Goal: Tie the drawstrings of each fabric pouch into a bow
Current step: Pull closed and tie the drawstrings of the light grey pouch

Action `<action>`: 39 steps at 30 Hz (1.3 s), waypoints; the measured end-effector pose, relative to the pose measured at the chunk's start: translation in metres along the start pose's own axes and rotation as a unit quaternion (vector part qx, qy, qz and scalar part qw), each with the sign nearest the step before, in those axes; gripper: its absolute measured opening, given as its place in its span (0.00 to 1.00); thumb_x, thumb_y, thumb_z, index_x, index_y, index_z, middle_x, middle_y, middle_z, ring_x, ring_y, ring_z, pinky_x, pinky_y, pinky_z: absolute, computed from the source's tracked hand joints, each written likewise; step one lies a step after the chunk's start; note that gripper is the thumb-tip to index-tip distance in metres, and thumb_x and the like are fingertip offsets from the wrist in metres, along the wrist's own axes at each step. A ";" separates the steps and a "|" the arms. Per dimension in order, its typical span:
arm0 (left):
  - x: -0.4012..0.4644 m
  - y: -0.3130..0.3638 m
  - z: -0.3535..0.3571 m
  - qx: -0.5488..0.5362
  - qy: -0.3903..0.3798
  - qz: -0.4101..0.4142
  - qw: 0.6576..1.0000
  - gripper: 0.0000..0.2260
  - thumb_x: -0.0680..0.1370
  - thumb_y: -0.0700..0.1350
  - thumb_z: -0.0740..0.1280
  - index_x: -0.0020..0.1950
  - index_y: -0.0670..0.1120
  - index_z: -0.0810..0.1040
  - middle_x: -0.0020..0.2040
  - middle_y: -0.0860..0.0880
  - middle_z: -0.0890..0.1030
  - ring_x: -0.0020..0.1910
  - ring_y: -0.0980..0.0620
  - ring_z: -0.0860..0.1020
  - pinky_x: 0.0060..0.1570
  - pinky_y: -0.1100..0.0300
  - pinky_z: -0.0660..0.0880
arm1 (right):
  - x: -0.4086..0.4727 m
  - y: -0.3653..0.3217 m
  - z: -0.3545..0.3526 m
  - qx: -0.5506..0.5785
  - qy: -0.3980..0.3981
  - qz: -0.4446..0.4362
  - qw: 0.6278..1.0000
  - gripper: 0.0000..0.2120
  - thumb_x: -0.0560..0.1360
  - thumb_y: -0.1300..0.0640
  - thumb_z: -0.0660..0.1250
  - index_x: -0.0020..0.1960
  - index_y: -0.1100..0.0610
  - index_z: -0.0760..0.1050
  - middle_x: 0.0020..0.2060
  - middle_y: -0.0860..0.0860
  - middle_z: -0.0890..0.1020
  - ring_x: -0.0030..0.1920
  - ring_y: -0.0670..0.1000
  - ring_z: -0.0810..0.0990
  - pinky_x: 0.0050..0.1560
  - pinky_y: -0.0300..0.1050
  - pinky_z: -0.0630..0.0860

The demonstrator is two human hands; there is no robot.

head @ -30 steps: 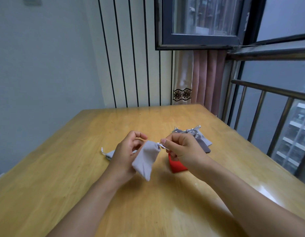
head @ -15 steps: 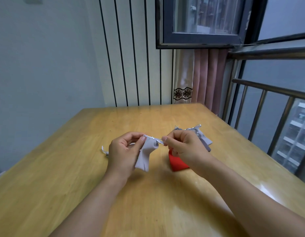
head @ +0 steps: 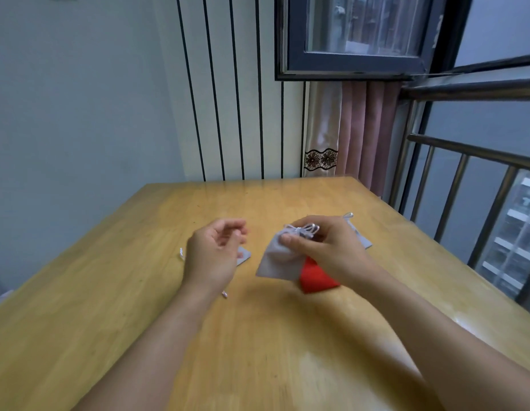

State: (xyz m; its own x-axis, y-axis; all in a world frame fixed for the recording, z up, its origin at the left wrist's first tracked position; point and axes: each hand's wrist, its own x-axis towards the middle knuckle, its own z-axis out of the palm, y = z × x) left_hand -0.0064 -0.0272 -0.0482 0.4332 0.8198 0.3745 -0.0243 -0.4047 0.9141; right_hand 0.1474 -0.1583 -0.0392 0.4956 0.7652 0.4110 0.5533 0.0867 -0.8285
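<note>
Left hand (head: 216, 253) has let go and now hangs open above the bench (head: 109, 292), while right hand (head: 323, 247) alone pinches the grey pouch (head: 277, 259) by its cinched, tied drawstrings (head: 305, 231) over a red pouch (head: 315, 277) — bow likely finished, set-down next.

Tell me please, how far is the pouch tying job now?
Probably done: one grey pouch behind the right hand. In hand: a grey pouch, its cords bunched. Left: the red pouch and one under the open left hand.
</note>
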 end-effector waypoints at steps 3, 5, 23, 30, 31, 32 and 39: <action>0.010 -0.017 -0.026 0.389 -0.012 0.048 0.920 0.23 0.73 0.54 0.71 0.67 0.50 0.74 0.66 0.53 0.76 0.66 0.50 0.71 0.62 0.55 0.71 | 0.002 0.006 -0.012 -0.181 0.034 0.041 0.982 0.14 0.70 0.46 0.77 0.51 0.53 0.84 0.43 0.52 0.84 0.44 0.46 0.80 0.46 0.47 0.75; 0.008 -0.026 -0.027 0.493 -0.075 -0.005 0.867 0.31 0.71 0.62 0.70 0.69 0.50 0.70 0.69 0.52 0.71 0.69 0.47 0.67 0.64 0.52 0.69 | -0.002 0.008 -0.007 -0.279 0.077 0.053 0.956 0.22 0.71 0.45 0.76 0.63 0.50 0.78 0.57 0.48 0.78 0.52 0.49 0.78 0.50 0.48 0.75; -0.015 0.008 0.008 -0.110 -0.204 -0.252 0.940 0.14 0.80 0.53 0.65 0.52 0.43 0.83 0.39 0.46 0.83 0.35 0.51 0.80 0.29 0.60 0.74 | -0.012 -0.003 0.016 -0.258 -0.045 -0.161 0.952 0.26 0.68 0.46 0.73 0.65 0.43 0.75 0.59 0.41 0.75 0.60 0.46 0.72 0.61 0.44 0.71; -0.019 0.013 0.009 -0.161 -0.286 -0.253 0.910 0.26 0.83 0.55 0.48 0.59 0.40 0.79 0.43 0.40 0.81 0.42 0.44 0.80 0.40 0.53 0.78 | -0.012 -0.001 0.025 -0.156 -0.056 -0.119 0.979 0.22 0.68 0.46 0.78 0.60 0.44 0.80 0.48 0.41 0.81 0.46 0.42 0.77 0.45 0.32 0.71; -0.018 0.013 0.009 -0.187 -0.308 -0.252 0.898 0.29 0.83 0.58 0.47 0.61 0.39 0.79 0.45 0.39 0.80 0.45 0.42 0.79 0.45 0.51 0.77 | -0.011 0.001 0.024 -0.146 -0.029 -0.109 0.983 0.19 0.68 0.46 0.79 0.57 0.45 0.81 0.46 0.41 0.81 0.43 0.43 0.77 0.43 0.33 0.70; -0.017 0.012 0.008 -0.195 -0.327 -0.237 0.894 0.30 0.82 0.60 0.48 0.63 0.39 0.79 0.47 0.38 0.80 0.49 0.41 0.79 0.50 0.49 0.77 | -0.009 0.003 0.023 -0.134 -0.005 -0.098 0.986 0.16 0.68 0.47 0.79 0.54 0.46 0.82 0.43 0.42 0.81 0.40 0.44 0.77 0.41 0.33 0.70; -0.025 0.000 0.017 -0.069 -0.305 -0.069 0.947 0.16 0.76 0.34 0.70 0.61 0.47 0.79 0.52 0.44 0.85 0.49 0.44 0.84 0.51 0.49 0.79 | -0.008 0.000 0.023 -0.014 0.037 -0.036 0.999 0.07 0.76 0.54 0.72 0.40 0.53 0.83 0.32 0.44 0.81 0.34 0.41 0.76 0.37 0.33 0.69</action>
State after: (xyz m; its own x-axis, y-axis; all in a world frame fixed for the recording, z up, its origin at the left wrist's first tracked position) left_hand -0.0016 -0.0547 -0.0599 0.8801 0.4570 0.1282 -0.0283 -0.2191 0.9753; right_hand 0.1280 -0.1494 -0.0512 0.5011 0.7086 0.4967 0.6070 0.1212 -0.7854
